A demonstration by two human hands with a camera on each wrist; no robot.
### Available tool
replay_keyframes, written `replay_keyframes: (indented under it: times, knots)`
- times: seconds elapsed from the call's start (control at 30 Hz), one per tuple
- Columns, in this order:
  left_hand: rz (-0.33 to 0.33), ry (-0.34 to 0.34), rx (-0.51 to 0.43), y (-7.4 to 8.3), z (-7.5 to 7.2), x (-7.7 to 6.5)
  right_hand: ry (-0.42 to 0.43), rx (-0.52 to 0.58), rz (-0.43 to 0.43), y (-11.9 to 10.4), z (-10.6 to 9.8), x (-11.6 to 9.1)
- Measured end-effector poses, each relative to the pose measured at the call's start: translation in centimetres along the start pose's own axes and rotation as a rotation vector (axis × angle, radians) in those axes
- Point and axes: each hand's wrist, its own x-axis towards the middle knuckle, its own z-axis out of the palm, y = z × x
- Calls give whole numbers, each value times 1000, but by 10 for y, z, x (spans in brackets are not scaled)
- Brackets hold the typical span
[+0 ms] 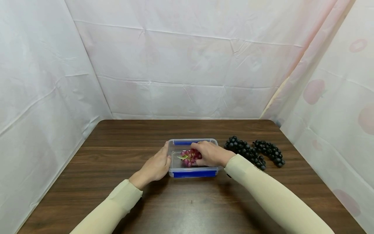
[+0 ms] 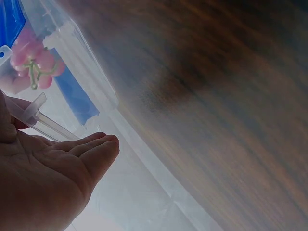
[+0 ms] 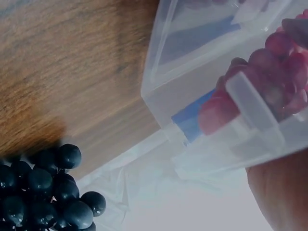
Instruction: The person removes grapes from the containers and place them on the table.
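Note:
A clear plastic box point(image 1: 193, 169) with blue clips sits on the table, its top uncovered. Inside it lies a bunch of red grapes point(image 1: 187, 157) with a green stem, also visible in the left wrist view as pinkish grapes point(image 2: 36, 60). My right hand point(image 1: 211, 153) reaches over the box's right wall and grips the bunch with fingers and thumb. Through the clear wall, the right wrist view shows the red grapes point(image 3: 269, 72), though most of that hand is hidden. Against the left wall rests my left hand point(image 1: 155, 164), its fingers straight along the side.
Two bunches of black grapes lie right of the box: a nearer black bunch point(image 1: 245, 150) close by the right forearm, and a farther black bunch point(image 1: 270, 152). The brown wooden table point(image 1: 128, 136) is bordered by white sheeting point(image 1: 181, 65) behind and at both sides.

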Motion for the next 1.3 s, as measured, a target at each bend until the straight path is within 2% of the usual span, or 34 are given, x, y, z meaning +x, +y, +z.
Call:
replay_keyframes:
  times: [0.23,0.6,0.83,1.3]
  knots:
    - [-4,-7,-8,0,0,-1,52,-14,-18,0,-4,-4]
    - [0,-5,-4,0,-1,0,103,18,19,-6,-14,-8]
    - [4,-1,-3,0,-1,1,139,9,2,-7,-20,-11]
    - [12,-13,-6,0,-2,0,180,20,0,-6,-27,-18]
